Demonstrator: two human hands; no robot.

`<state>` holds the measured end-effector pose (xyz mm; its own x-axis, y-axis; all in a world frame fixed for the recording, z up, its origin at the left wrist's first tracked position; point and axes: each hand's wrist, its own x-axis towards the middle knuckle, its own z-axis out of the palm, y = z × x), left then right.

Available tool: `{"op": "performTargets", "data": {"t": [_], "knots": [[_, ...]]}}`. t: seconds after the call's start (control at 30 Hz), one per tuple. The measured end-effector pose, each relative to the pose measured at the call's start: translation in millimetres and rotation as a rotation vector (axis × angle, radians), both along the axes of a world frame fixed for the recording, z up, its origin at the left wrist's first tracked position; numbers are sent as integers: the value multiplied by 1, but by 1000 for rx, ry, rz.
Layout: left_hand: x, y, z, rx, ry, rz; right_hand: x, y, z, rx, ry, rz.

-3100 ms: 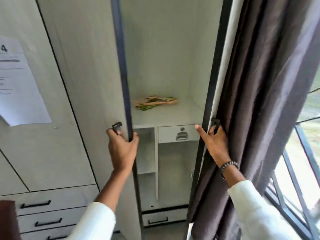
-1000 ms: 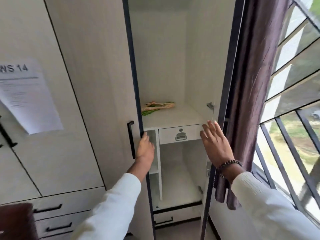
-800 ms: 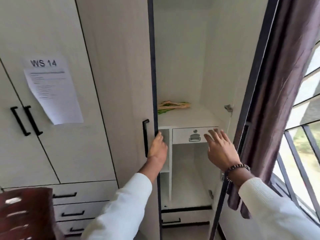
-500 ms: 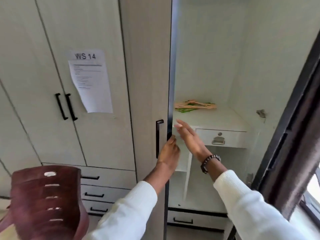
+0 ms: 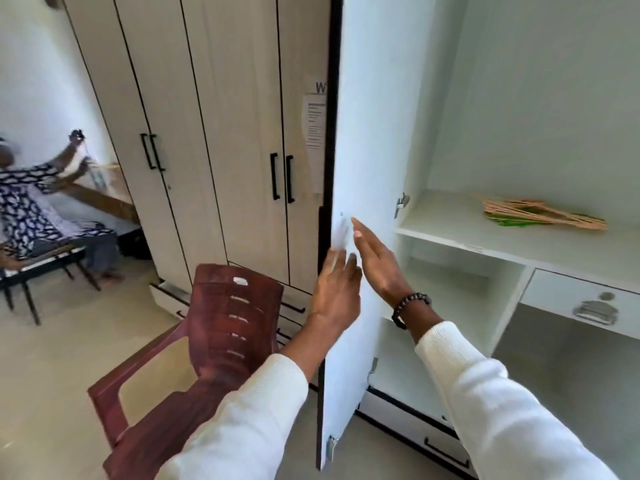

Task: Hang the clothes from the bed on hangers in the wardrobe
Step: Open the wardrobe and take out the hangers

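Glossy maroon plastic chair (image 5: 221, 327), matt pale laminate wardrobe door (image 5: 367, 133), wooden hangers (image 5: 540, 216).

two hands (image 5: 337, 292), one chair (image 5: 221, 327), one drawer (image 5: 585, 303)

pale wood-grain wardrobe (image 5: 221, 116) with black edges and black handles (image 5: 282, 178), bright white door (image 5: 367, 133) inside, tan and green hangers (image 5: 540, 216), maroon plastic chair (image 5: 221, 327), white ribbed sleeves (image 5: 512, 410), black bead bracelet (image 5: 408, 304), someone's navy-and-white patterned dress (image 5: 24, 206)
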<state>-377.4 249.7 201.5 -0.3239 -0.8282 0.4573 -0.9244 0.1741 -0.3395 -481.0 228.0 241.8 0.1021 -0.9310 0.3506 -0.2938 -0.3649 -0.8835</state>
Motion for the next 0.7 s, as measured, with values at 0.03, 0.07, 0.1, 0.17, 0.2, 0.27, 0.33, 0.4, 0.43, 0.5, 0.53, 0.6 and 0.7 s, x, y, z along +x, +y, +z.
{"op": "performTargets", "data": {"t": [0.03,0.07,0.1,0.17,0.2,0.27,0.33,0.4,0.43,0.5,0.53,0.6,0.7], "knots": [[15,-4,5,31,2,35,12,-3,1,-9,31,8],[24,-6,5,59,10,58,16,-5,-2,-9,70,17],[33,-10,5,91,12,86,19,-7,-3,-10,114,20],[54,-15,4,143,-16,158,23,-9,-6,-22,198,18],[64,-18,3,153,-24,189,21,-9,-8,-23,237,6],[75,-28,0,147,-12,174,10,-11,-12,-38,329,-33],[72,-33,-3,129,15,82,-11,-12,-18,-54,458,-95],[53,-32,-7,112,71,22,-37,-10,-22,-28,570,-167],[42,-31,-9,95,119,21,-50,-7,-22,-10,619,-193],[12,-28,-13,68,245,18,-81,1,-22,24,711,-276],[0,-27,-12,57,320,26,-93,5,-21,38,755,-318],[-30,-24,-11,42,477,51,-124,17,-20,57,805,-392],[-66,-15,-9,-20,656,42,-154,31,-18,70,829,-454]]}}
